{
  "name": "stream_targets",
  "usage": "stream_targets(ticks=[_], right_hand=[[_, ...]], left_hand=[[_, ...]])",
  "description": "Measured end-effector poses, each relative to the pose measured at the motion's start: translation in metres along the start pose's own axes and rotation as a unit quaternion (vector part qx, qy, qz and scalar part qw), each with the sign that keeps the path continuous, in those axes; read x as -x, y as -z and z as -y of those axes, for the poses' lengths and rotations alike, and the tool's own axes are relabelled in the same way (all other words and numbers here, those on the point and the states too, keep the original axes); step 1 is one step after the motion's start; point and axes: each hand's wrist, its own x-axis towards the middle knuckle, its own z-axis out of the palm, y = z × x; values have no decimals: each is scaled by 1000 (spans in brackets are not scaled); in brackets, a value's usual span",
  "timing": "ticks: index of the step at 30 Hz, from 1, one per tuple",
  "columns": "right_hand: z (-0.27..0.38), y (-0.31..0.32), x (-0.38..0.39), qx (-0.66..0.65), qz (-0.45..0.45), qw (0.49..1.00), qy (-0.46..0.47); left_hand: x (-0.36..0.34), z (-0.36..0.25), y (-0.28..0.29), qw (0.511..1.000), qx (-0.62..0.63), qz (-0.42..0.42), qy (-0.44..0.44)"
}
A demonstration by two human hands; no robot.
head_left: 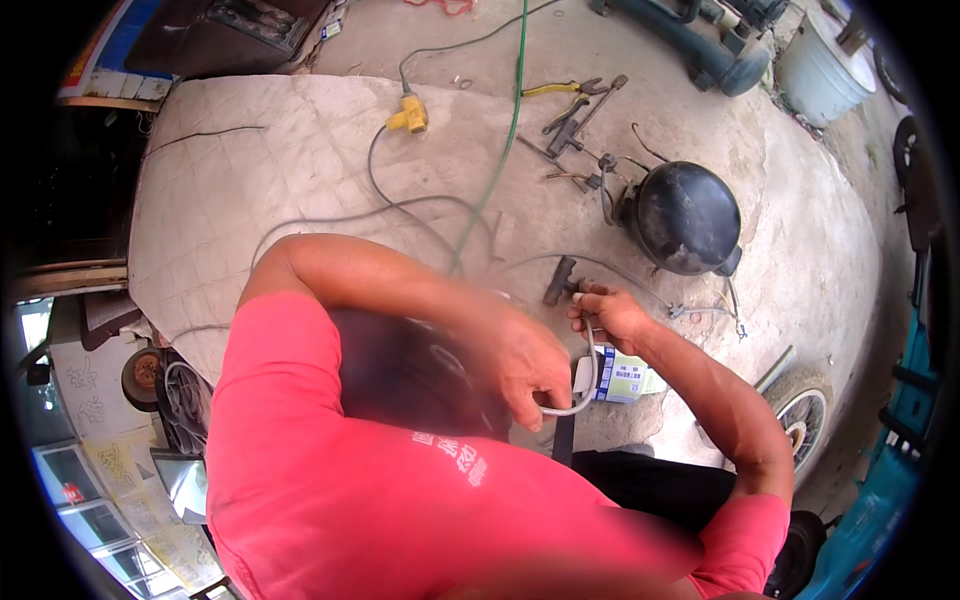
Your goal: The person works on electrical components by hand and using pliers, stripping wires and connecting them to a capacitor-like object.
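L hand (pixel 525 365) + R hand (pixel 610 315) both closed on white hose (pixel 588 385), looped btwn them above small white can (pixel 622 380). Hose looks light, bendy, prob kinks; grip near ends. Black compressor (pixel 687 218) nearby on floor.

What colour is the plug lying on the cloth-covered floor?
Yellow; the plug shows best in the head view, near the top.

The compressor (pixel 686 218) sat on the ground (pixel 800 230) toward the right, with pliers (pixel 560 90) and other hand tools (pixel 575 135) behind it to the left. A plug (pixel 409 115) lay on the mat (pixel 250 170), further left. The bucket (pixel 822 70) stood at the far right corner. A wheel (pixel 800 415) lay near right, beside a small box (pixel 622 378).
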Motion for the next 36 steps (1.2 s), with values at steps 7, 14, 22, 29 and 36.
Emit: stream_targets(ticks=[7, 14, 22, 29, 36], right_hand=[[-31, 45, -16, 493, 7, 829, 265], [-20, 17, 23, 545, -67, 828, 114], [-28, 9, 7, 511, -128, 838, 143], [-11, 16, 4, 397, -147, 894, 147], [44, -27, 37, 239, -117, 949, 171]], left_hand=[[86, 125, 78, 858, 98, -457, 213], [251, 242, 86, 467, -192, -641, 578], [281, 281, 75, 489, -178, -581, 626], [257, 257, 74, 647, -127, -646, 384], [199, 165, 59, 760, 137, -628, 98]])
